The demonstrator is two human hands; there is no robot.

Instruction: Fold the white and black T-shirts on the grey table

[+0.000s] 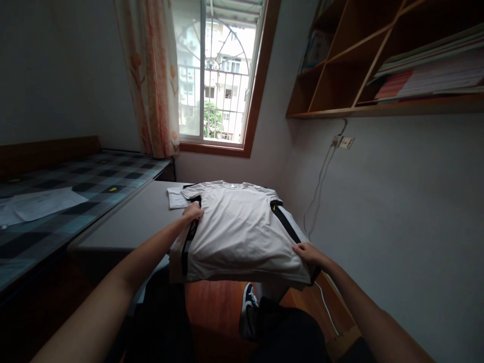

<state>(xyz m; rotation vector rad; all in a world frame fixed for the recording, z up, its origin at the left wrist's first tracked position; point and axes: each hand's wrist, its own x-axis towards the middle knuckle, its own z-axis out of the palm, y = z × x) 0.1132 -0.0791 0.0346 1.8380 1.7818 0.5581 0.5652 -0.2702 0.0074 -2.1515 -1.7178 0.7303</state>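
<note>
A white T-shirt (242,227) lies spread out with its collar toward the window and its hem hanging over the near table edge. Beneath it, black cloth (286,225) and other pale cloth (177,197) stick out at both sides. My left hand (193,212) is closed on the shirt's left side, just below the sleeve. Lower down, near the hem, my right hand (307,252) pinches the right side. Wrinkles run across the shirt between the two hands.
The shirt rests on a pale table (124,222). A bed with a checked cover (124,169) and papers (45,204) stands to the left. Shelves (355,107) overhang at the right, above a socket (343,142) with dangling cords. My shoe (248,307) is below the hem.
</note>
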